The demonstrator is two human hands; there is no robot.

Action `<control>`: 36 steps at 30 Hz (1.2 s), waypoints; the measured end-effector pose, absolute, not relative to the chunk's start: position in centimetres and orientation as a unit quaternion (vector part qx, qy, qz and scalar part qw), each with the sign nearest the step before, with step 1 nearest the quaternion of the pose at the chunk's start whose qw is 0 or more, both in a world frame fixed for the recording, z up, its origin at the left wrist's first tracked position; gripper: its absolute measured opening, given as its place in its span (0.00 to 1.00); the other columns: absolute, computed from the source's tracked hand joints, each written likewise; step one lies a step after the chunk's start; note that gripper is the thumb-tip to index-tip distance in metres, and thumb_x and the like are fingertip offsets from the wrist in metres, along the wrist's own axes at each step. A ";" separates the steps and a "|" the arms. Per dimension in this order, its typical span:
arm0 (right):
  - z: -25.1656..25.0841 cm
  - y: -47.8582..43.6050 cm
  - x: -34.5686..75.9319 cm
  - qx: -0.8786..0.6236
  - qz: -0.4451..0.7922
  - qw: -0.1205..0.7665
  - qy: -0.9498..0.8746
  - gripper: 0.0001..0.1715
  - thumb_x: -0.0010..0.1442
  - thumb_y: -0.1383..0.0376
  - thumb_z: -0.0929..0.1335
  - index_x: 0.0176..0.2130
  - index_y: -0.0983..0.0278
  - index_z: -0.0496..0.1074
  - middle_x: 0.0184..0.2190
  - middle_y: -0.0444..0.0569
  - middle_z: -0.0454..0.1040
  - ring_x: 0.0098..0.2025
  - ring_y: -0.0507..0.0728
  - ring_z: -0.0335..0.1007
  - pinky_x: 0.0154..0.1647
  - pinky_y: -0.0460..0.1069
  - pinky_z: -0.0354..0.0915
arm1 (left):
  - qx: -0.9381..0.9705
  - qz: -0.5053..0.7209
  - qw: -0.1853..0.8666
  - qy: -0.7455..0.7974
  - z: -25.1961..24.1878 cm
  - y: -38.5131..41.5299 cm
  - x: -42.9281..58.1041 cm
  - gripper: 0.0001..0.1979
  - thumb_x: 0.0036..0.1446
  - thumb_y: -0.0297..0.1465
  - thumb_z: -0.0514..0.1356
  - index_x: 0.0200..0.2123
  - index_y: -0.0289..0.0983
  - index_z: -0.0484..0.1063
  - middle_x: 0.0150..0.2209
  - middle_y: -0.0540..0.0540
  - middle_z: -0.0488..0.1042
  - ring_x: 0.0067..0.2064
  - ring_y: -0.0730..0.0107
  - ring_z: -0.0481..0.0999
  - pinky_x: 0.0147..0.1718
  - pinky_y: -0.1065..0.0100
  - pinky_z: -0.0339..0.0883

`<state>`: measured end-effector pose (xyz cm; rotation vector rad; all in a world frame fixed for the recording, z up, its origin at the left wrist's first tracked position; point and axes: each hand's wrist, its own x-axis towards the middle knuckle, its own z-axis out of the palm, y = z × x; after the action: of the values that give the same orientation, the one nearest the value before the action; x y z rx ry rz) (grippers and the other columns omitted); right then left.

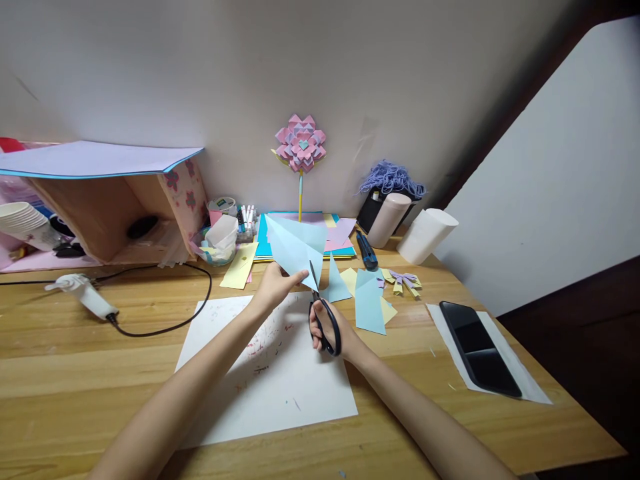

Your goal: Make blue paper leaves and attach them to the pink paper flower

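Observation:
My left hand pinches the lower edge of a light blue paper sheet and holds it up over the table. My right hand grips black-handled scissors, blades pointing up into the paper's bottom edge. Beneath both hands lies a white sheet with small marks on it. Cut light blue pieces and a yellow piece lie just right of the scissors.
A glue gun with a black cord lies at the left. A stack of coloured paper, a paper flower on a stick, a utility knife, two white rolls and a phone sit around.

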<state>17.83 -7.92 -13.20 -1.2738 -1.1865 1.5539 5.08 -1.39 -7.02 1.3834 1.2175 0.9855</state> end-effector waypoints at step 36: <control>-13.2 -8.3 18.2 -0.495 0.580 0.406 -0.504 0.29 0.50 0.39 0.59 0.28 0.62 0.55 0.12 0.32 0.52 0.11 0.46 0.56 0.10 0.41 0.56 | 0.475 0.450 0.571 0.496 -8.4 -0.8 5.0 0.22 0.41 0.40 0.64 0.36 0.30 0.71 0.41 0.37 0.75 0.39 0.62 0.75 0.37 0.66 0.69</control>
<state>18.20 -8.26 -13.22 -1.2480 -1.2716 1.4642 4.99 -0.79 -8.41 1.1135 1.1624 1.0557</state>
